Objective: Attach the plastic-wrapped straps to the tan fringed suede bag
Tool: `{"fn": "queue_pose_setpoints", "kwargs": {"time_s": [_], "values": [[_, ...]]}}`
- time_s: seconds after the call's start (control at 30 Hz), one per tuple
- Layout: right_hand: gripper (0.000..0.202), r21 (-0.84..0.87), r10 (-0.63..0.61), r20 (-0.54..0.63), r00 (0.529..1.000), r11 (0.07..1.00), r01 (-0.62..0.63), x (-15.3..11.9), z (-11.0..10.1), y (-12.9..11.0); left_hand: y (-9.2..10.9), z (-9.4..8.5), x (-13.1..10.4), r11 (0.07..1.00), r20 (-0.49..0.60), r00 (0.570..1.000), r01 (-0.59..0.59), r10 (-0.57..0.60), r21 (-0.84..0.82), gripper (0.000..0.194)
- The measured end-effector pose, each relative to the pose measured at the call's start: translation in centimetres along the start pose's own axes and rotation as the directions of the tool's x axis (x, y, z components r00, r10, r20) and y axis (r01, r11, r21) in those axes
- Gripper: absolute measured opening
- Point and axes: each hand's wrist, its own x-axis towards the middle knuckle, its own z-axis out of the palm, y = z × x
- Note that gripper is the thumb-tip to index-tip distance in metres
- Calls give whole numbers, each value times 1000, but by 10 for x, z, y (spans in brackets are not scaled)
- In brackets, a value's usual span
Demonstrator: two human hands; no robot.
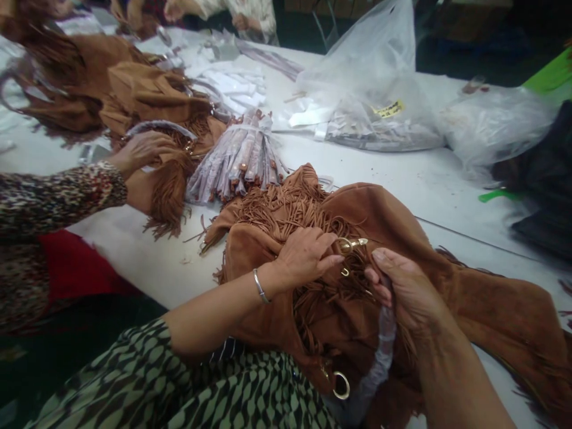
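While the left hand point(308, 256) closes its fingertips at the gold clasp point(355, 243), the right hand point(409, 289) grips the brown end of the strap point(386, 339), whose lower length is wrapped in crinkled clear film. Both work over the bag point(370, 208), soft brown suede with thin, tangled fringe; a round gold ring point(341, 385) hangs nearer the body. The bag's curved far edge borders a strip of smooth white table point(393, 173), which runs up to the clear plastic sacks point(375, 71). Beyond the bag's left side, a film-wrapped bundle point(243, 158) fans out near a co-worker's hand point(145, 149). The clasp sits between the two hands, the strap bending down below the right palm.
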Motion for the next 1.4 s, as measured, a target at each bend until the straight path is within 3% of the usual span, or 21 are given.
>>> {"fn": "queue_pose_setpoints", "kwargs": {"time_s": [0.13,0.33,0.5,0.57,0.73,0.9,0.97,1.23,1.4], "values": [[35,-78,50,31,998,996,-47,12,-5,-8,-3,-1,-2,999,21,999,-43,43,15,39],[41,-259,61,-34,998,963,-68,24,13,-18,-10,-6,-4,980,97,977,-195,190,37,35],[35,-476,137,249,959,879,-2,42,16,-28,-16,-7,-4,956,175,944,-291,281,31,39],[33,-521,129,290,948,852,44,44,17,-29,-18,-7,-4,956,181,944,-289,277,46,42],[32,-338,-41,39,998,940,52,26,38,-12,-19,-8,-3,979,146,970,-201,192,46,50],[32,36,-165,-229,959,983,178,14,67,15,-19,-10,-4,986,62,985,-161,159,39,51],[32,127,-176,-259,950,969,214,14,72,20,-21,-11,-6,983,57,983,-179,177,37,47],[35,41,-57,-80,995,997,61,6,57,14,-22,-11,-11,972,51,974,-224,221,70,49],[42,-299,32,72,997,954,-9,10,41,-1,-29,-11,-11,935,98,932,-353,348,43,57]]}}
